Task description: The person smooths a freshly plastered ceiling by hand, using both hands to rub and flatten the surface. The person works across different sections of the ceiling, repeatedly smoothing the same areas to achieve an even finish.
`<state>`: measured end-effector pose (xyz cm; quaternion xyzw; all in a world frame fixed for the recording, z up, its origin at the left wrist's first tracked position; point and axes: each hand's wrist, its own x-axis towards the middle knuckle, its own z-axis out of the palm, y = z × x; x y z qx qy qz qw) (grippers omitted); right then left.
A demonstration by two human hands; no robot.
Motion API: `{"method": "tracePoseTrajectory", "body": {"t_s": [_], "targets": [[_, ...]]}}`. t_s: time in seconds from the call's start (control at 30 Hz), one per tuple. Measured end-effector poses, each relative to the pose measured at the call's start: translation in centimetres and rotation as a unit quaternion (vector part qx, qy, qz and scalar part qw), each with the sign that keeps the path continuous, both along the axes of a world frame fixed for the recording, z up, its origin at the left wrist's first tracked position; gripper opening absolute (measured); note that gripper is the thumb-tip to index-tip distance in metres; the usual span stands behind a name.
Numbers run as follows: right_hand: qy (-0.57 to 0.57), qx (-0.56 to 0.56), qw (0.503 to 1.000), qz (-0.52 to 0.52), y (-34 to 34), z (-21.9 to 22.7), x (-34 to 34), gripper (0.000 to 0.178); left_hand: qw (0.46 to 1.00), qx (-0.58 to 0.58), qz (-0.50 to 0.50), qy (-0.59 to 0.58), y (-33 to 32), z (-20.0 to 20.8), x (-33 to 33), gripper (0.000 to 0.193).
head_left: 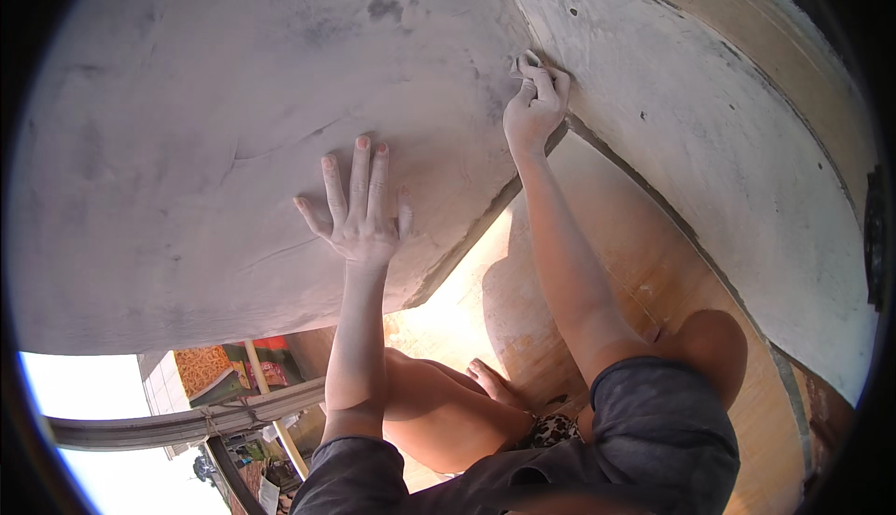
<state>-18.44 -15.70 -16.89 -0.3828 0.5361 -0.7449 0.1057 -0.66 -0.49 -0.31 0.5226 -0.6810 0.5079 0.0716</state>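
Observation:
My left hand lies flat on the grey plastered wall, its fingers spread and dusted white. Up in the corner where this wall meets the paler right-hand wall, my right hand is closed in a pinch. A small folded piece of sandpaper, coated in dust, shows between its fingers; much of it is hidden by them. White dust covers this hand and wrist too.
Wooden boards form the platform under me, with a bare foot on them. At the lower left, a pole crosses in front of colourful cloths and a bright drop outside. The grey wall's lower edge runs diagonally above the boards.

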Motion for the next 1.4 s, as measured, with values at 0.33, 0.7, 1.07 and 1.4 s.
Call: {"method": "tracePoseTrajectory", "body": {"t_s": [0.33,0.7,1.07,1.4], "targets": [[-0.048,0.008,0.998,0.037,-0.2,1.2,0.4,0.029,0.999,-0.001,-0.024,0.046,-0.1,0.2,-0.4,0.049],[-0.086,0.007,0.996,0.024,-1.0,1.4,-0.4,0.026,0.999,0.013,-0.021,0.041,0.1,0.1,-0.1,0.049],[-0.072,0.011,0.997,0.029,0.2,0.0,-0.3,0.024,0.999,-0.001,-0.018,0.043,0.0,0.2,-0.2,0.05],[0.007,0.092,0.996,0.019,1.7,-0.1,0.9,0.039,0.999,0.009,-0.007,0.032,0.1,0.1,-0.2,0.048]]}}
